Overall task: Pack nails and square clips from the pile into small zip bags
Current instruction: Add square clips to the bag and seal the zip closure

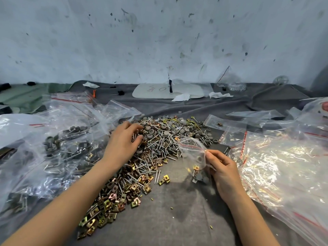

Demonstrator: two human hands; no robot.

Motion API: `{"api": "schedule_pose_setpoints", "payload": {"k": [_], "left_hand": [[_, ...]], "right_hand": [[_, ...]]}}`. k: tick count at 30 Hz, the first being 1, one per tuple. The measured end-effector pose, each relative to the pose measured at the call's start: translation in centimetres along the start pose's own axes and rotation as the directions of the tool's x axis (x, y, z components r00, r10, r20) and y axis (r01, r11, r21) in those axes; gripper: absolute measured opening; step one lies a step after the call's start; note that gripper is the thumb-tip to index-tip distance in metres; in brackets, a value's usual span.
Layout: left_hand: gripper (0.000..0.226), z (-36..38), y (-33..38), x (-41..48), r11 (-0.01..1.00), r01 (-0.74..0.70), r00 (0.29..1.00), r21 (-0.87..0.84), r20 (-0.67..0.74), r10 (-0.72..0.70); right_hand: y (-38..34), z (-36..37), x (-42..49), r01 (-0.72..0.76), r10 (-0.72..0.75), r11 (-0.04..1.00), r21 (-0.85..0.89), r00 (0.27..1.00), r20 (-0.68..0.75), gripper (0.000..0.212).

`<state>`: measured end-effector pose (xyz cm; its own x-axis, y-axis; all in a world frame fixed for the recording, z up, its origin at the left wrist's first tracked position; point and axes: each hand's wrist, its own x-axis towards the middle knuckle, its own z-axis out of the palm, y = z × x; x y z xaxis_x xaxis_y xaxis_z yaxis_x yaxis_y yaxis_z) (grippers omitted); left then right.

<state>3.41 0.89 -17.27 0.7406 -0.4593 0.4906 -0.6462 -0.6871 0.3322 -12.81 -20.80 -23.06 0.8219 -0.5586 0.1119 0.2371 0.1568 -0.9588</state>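
Spreading the zip bag (pixel 192 151) pinched in the right hand (pixel 222 167) would ease drops from the left hand (pixel 122 141), curled over the pile (pixel 159 141), catch unclear.

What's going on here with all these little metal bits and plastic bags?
A person is packing hardware into bags by hand. The left hand reaches into the pile of nails, square clips and grey caps on the grey cloth; whether it has picked anything up is unclear. The right hand pinches a small zip bag with a few clips and caps already inside. Filled bags lie to the left, spare zip bags to the right.
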Motion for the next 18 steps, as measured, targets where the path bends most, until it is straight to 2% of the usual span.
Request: {"api": "schedule_pose_setpoints", "payload": {"k": [2, 6, 10, 12, 14, 16, 18], "left_hand": [[0.022, 0.4, 0.8, 0.5, 0.997, -0.061, 0.998, 0.042, -0.025, 0.062], [0.015, 1.0, 1.7, 1.5, 0.971, -0.099, 0.992, 0.219, 0.098, 0.079], [0.012, 0.7, 1.8, 1.7, 0.973, -0.07, 0.992, 0.218, 0.121, 0.044], [0.01, 0.2, 2.4, 1.3, 0.987, -0.075, 0.993, 0.14, 0.101, 0.061], [0.007, -0.7, 3.8, 0.7, 0.985, -0.143, 0.989, -0.093, 0.034, 0.147], [0.006, -1.5, 6.1, -0.2, 0.917, -0.258, 0.96, -0.304, 0.024, 0.278], [0.008, -1.6, 8.1, -1.0, 0.87, -0.329, 0.926, -0.367, 0.056, 0.374]], "right_hand": [[0.0, 0.0, 0.0, -0.002, 0.002, 1.0, 0.002, 1.0, 0.002, 0.013], [0.1, -0.1, 0.1, -0.002, 0.002, 1.0, 0.005, 1.0, 0.009, 0.013], [0.1, -0.1, 0.1, 0.011, -0.011, 1.0, 0.017, 1.0, 0.019, 0.012], [0.1, -0.1, 0.2, 0.015, -0.016, 1.0, 0.025, 1.0, 0.022, 0.012], [0.2, -0.1, 0.3, 0.017, -0.017, 1.0, 0.022, 1.0, 0.019, 0.012], [0.3, -0.2, 0.4, 0.016, -0.016, 1.0, 0.011, 1.0, 0.02, 0.013], [0.4, -0.2, 0.3, 0.016, -0.016, 1.0, 0.012, 1.0, 0.026, 0.014]]}}
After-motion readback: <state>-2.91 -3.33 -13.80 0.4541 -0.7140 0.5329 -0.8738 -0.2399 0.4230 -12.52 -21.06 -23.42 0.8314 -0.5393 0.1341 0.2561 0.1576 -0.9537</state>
